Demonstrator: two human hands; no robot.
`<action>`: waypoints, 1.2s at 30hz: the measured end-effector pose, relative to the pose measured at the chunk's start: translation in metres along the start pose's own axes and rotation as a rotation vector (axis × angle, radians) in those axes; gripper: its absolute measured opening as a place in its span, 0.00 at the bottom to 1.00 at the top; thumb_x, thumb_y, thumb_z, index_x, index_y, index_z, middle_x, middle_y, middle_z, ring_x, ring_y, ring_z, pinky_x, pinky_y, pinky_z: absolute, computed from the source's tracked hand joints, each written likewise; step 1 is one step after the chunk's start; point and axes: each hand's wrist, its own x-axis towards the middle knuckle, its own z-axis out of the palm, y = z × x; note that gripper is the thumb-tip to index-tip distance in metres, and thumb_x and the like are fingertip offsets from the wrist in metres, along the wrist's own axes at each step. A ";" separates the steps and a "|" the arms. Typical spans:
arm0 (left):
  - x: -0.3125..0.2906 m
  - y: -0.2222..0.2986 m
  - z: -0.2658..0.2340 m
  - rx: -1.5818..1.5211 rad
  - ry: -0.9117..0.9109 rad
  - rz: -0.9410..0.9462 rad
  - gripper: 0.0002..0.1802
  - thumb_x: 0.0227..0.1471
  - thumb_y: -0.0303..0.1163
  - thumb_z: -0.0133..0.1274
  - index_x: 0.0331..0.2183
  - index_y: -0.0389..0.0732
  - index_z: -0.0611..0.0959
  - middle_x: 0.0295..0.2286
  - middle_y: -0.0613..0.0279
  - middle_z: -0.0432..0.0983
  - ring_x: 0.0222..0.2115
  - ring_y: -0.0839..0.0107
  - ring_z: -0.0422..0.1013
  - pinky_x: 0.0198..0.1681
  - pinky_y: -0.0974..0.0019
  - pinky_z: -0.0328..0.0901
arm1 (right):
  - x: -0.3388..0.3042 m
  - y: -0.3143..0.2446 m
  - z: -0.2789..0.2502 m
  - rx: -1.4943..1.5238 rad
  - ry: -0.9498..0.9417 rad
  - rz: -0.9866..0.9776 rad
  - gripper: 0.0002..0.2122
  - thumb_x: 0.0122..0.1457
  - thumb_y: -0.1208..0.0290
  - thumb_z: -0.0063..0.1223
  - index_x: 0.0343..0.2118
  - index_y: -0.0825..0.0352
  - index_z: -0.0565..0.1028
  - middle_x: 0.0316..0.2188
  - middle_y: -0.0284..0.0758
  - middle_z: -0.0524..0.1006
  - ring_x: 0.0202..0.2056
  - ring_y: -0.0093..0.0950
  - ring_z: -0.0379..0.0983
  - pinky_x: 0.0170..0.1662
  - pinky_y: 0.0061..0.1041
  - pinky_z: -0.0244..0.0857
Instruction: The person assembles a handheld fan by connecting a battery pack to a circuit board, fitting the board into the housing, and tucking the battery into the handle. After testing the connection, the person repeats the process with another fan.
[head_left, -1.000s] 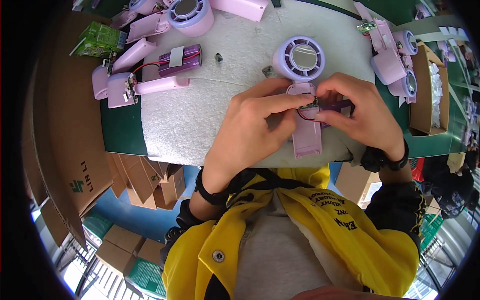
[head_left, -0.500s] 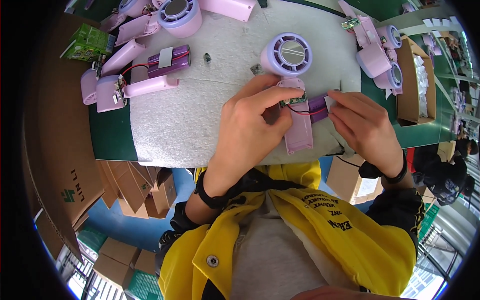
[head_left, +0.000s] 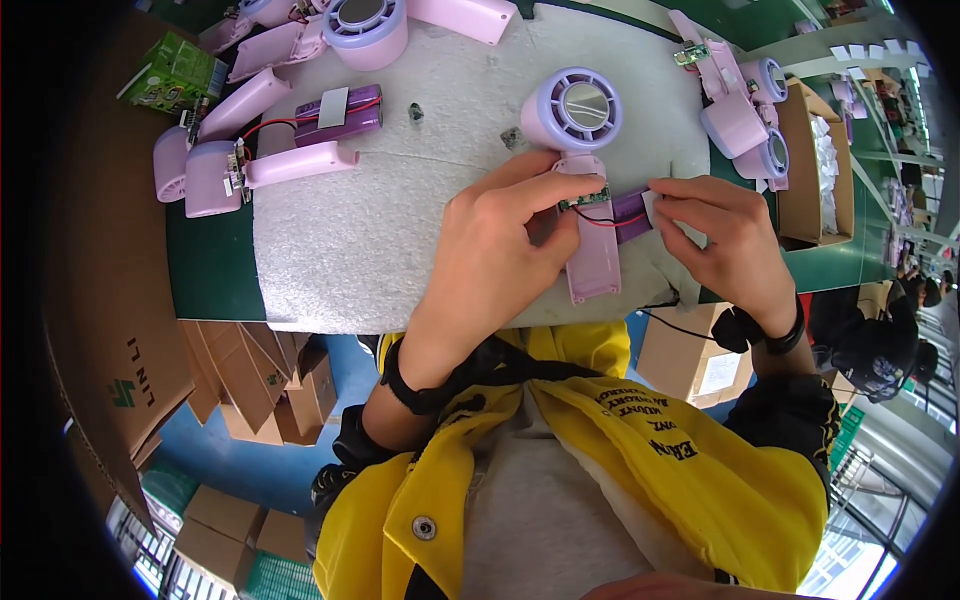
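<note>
A pink handheld fan with a round lilac head (head_left: 572, 108) lies in front of me, its pink handle shell (head_left: 596, 265) pointing toward me. My left hand (head_left: 500, 235) is closed, thumb and fingers pinching a small green circuit board (head_left: 588, 199) at the handle's upper part. Red and black wires run from the board to a purple battery pack (head_left: 630, 216) just right of the handle. Closed at the battery's right end is my right hand (head_left: 722, 228), fingertips on its white strip (head_left: 649, 208). The fingers hide part of the battery.
White foam sheeting (head_left: 350, 240) covers the green table. Opened fan parts and another purple battery pack (head_left: 338, 115) lie at left, beside a green carton (head_left: 174, 75). More fan pieces (head_left: 738, 125) and a cardboard box (head_left: 800, 215) stand at right. A tall cardboard box (head_left: 110, 300) flanks the left side.
The whole view has shifted slightly. My left hand keeps its hold on the circuit board, and my right fingers have shifted a little at the battery's end.
</note>
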 end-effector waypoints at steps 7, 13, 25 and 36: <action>0.002 0.000 -0.003 -0.007 -0.042 -0.009 0.18 0.43 0.17 0.57 0.39 0.42 0.86 0.38 0.57 0.79 0.27 0.69 0.76 0.31 0.70 0.71 | -0.003 0.008 0.000 0.043 0.013 -0.045 0.09 0.44 0.82 0.65 0.31 0.74 0.79 0.41 0.41 0.81 0.34 0.36 0.79 0.36 0.29 0.73; -0.002 -0.001 -0.004 0.005 -0.062 -0.013 0.19 0.43 0.17 0.56 0.40 0.42 0.86 0.41 0.56 0.79 0.29 0.70 0.77 0.33 0.71 0.71 | -0.007 -0.005 0.004 -0.072 0.011 -0.093 0.08 0.45 0.82 0.63 0.30 0.73 0.77 0.42 0.42 0.79 0.35 0.38 0.77 0.37 0.30 0.73; 0.000 -0.001 -0.005 -0.010 -0.054 -0.016 0.19 0.43 0.16 0.57 0.40 0.41 0.86 0.41 0.55 0.79 0.29 0.71 0.77 0.33 0.71 0.71 | -0.001 -0.013 0.014 -0.222 -0.031 -0.028 0.09 0.48 0.85 0.57 0.31 0.71 0.69 0.41 0.41 0.69 0.33 0.39 0.72 0.40 0.30 0.69; -0.001 -0.005 -0.005 0.016 -0.044 -0.008 0.19 0.43 0.17 0.58 0.40 0.41 0.86 0.40 0.56 0.79 0.28 0.73 0.76 0.32 0.72 0.70 | -0.005 0.025 -0.023 0.270 -0.088 0.209 0.06 0.53 0.82 0.51 0.32 0.71 0.68 0.44 0.39 0.69 0.31 0.26 0.69 0.38 0.24 0.67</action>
